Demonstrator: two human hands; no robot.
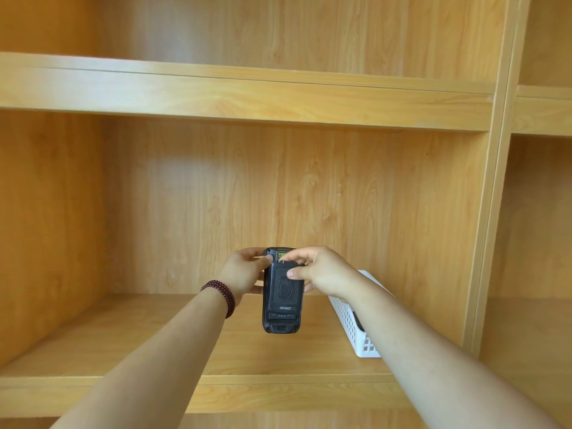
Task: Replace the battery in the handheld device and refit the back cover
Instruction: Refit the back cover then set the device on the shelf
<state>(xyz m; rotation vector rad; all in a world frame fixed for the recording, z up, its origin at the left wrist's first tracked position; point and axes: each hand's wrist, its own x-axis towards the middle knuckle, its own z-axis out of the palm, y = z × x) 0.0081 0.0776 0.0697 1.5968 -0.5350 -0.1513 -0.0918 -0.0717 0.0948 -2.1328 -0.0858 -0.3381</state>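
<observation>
1. Two bare hands hold a dark handheld device (282, 292) upright in the air in front of a wooden shelf unit, its back side toward the camera
2. Left hand (244, 272) grasps the device's left edge, thumb laid across the upper left corner; a dark red bead bracelet (220, 296) wraps that wrist
3. Right hand (322, 274) grips the upper right part of the device, its thumb pressed on the textured back cover (283, 294) and its forefinger touching near the yellow-green window at the top
4. Back cover lies on the device, the word "urovo" printed low on it; below it a narrow band of the body shows, and whether the cover is fully seated cannot be told
5. Behind the right forearm a white perforated basket (351, 323) stands on the shelf board (139, 335), apart from the device; something dark lies inside, too hidden to name
</observation>
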